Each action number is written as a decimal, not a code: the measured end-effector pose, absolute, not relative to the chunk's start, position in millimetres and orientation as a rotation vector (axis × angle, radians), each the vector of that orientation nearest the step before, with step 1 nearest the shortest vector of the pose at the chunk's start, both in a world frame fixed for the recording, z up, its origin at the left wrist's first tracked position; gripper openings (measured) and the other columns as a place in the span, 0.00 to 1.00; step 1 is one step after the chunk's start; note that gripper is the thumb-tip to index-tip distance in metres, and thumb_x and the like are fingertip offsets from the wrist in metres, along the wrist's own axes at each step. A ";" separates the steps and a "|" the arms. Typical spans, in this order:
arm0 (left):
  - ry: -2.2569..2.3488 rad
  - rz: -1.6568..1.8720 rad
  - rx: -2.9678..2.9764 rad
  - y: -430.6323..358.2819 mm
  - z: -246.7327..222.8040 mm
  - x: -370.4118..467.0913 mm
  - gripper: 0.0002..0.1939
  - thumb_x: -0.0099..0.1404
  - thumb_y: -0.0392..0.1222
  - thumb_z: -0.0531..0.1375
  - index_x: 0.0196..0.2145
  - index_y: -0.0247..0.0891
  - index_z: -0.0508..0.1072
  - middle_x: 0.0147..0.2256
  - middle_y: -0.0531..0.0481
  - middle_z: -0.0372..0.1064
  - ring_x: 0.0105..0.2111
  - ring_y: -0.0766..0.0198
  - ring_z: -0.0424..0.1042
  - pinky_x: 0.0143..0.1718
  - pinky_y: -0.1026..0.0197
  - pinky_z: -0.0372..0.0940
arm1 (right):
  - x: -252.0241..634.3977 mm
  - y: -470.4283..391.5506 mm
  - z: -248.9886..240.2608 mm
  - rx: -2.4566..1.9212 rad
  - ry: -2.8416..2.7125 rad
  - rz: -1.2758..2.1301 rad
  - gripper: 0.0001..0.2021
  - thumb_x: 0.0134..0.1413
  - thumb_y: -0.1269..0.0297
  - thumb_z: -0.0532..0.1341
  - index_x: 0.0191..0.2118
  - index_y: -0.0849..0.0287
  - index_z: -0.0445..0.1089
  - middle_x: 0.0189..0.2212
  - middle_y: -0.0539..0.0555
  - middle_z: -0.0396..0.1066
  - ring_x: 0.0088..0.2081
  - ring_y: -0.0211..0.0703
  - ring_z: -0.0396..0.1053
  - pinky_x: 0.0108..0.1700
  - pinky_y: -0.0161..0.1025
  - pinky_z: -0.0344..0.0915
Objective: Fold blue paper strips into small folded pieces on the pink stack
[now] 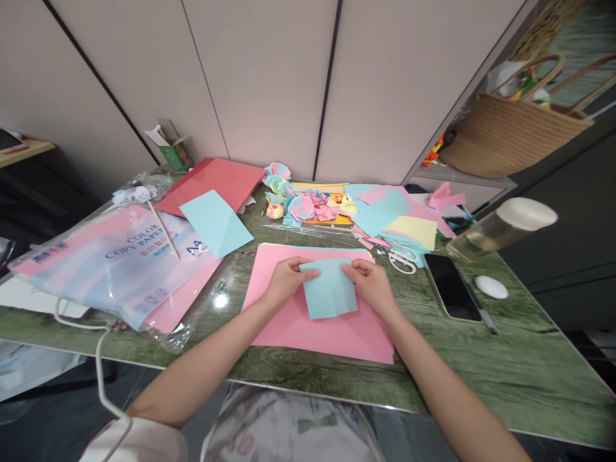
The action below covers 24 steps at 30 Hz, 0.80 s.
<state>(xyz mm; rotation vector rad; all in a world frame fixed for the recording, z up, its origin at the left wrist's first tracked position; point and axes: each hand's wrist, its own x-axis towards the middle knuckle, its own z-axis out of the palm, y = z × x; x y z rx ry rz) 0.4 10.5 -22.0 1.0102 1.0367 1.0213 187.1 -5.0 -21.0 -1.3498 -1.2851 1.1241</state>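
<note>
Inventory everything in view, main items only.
creased sheet: 1, blue, in hands
paper stack: 1, pink, centre
loose sheet: 1, blue, left
flat item: 1, red, back
paper pack: 1, pastel, left
stick: 1, tan, left
box: 1, green, back
paper flowers: several, multicoloured, back
scraps: many, multicoloured, right
scissors: 1, white-handled, right
phone: 1, black, right
pen: 1, dark, right
oval object: 1, white, right
bottle: 1, clear, right
basket: 1, tan, right
table: 1, green, foreground
hands: 2, bare, centre

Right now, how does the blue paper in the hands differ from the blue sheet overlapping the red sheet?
The blue paper looks smaller and roughly square; the blue sheet is larger and oblong. The blue paper is held by the left hand and right hand; the blue sheet lies untouched, partly over the red sheet. Both are light blue.
</note>
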 end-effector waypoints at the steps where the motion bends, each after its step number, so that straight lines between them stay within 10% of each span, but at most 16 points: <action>1: 1.038 1.029 1.006 10.6 -22.9 0.6 0.17 0.39 0.44 0.67 0.28 0.33 0.71 0.27 0.51 0.70 0.27 0.65 0.67 0.30 0.62 0.62 | 186.9 -4.9 -21.6 -1.354 -1.284 1.117 0.14 0.40 0.55 0.61 0.20 0.60 0.60 0.15 0.44 0.54 0.18 0.30 0.49 0.20 0.31 0.43; 19: 1.028 1.112 0.962 11.3 -31.4 3.2 0.16 0.41 0.42 0.66 0.29 0.34 0.71 0.26 0.51 0.69 0.26 0.66 0.67 0.29 0.62 0.62 | 178.2 -8.4 -26.7 -1.340 -1.210 1.079 0.14 0.43 0.55 0.59 0.19 0.59 0.58 0.14 0.44 0.49 0.18 0.30 0.46 0.20 0.31 0.43; 24: 1.065 1.094 1.000 11.2 -27.3 1.3 0.21 0.43 0.44 0.65 0.36 0.35 0.69 0.27 0.51 0.68 0.26 0.66 0.67 0.29 0.63 0.62 | 180.8 -6.6 -27.3 -1.307 -1.178 1.282 0.13 0.41 0.55 0.60 0.24 0.60 0.64 0.18 0.47 0.61 0.20 0.33 0.55 0.21 0.31 0.50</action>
